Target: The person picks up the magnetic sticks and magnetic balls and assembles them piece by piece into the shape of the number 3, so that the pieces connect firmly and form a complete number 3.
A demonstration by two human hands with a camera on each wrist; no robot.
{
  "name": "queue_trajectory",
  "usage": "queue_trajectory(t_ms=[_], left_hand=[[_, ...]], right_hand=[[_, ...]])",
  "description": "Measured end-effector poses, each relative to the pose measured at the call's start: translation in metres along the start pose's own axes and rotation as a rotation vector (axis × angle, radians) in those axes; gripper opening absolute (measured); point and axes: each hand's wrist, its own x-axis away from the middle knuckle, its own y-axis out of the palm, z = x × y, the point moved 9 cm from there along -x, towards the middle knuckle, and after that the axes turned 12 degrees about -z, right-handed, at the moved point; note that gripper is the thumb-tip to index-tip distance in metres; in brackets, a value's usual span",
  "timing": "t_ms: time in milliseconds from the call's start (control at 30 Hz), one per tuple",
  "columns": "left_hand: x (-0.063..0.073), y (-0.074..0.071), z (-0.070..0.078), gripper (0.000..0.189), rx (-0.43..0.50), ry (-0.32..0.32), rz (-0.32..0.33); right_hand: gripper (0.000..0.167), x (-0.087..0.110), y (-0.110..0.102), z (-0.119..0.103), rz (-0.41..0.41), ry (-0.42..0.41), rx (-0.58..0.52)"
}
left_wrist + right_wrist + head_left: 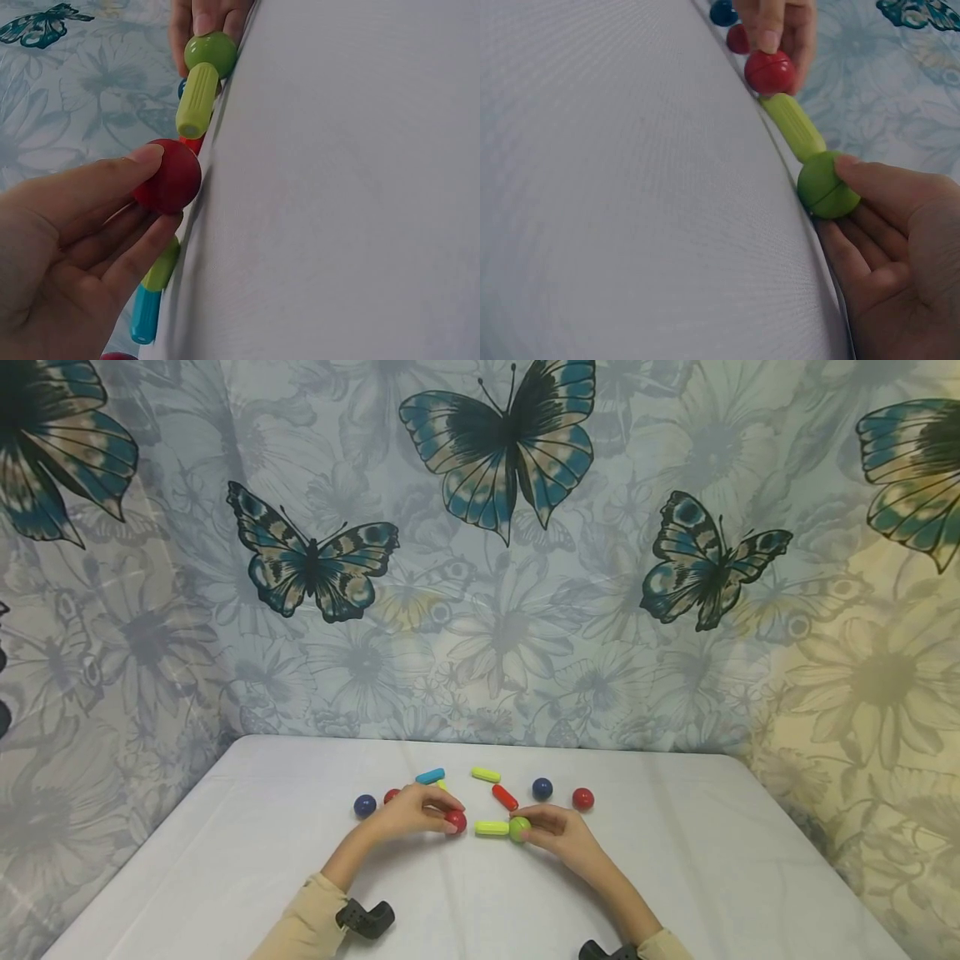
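Observation:
Between thumb and fingers my left hand [417, 810] pinches a red ball [171, 177]. My right hand [558, 837] grips a green ball [828, 185] in the same way. A ribbed yellow-green rod [492, 828] extends from the green ball toward the red one, its near end joined to or against the green ball. In the head view a short gap separates the rod's free end from the red ball. Both hands are low over the white table [480, 910], facing each other.
Behind the hands lie a blue rod [431, 775], another yellow-green rod [486, 774] and a red rod [505, 797]. Blue balls [365, 806] and red balls [582, 799] sit on both sides. The left hand partly hides a red ball [391, 795] and a yellow-green rod [442, 785]. Butterfly-printed cloth hangs behind.

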Motion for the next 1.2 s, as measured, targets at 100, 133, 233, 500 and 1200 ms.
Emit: queue_trajectory(t_ms=[100, 133, 233, 500, 1200], left_hand=[[-0.001, 0.002, 0.000, 0.031, 0.000, 0.012, -0.005], [-0.002, 0.002, 0.000, 0.031, 0.007, 0.014, -0.008], [-0.003, 0.004, -0.001, 0.031, 0.020, 0.023, -0.012], [-0.006, 0.009, -0.003, 0.030, 0.039, 0.031, -0.008], [-0.006, 0.013, 0.002, 0.032, 0.067, 0.035, 0.006]], right_hand=[[0.038, 0.000, 0.000, 0.001, -0.002, 0.001, -0.004], [0.038, 0.000, 0.000, 0.001, -0.002, 0.001, -0.006], [0.038, 0.000, 0.000, 0.001, -0.003, 0.000, -0.014], [0.037, 0.000, 0.000, 0.001, -0.008, -0.004, -0.016], [0.038, 0.000, 0.000, 0.000, -0.003, -0.002, 0.005]])
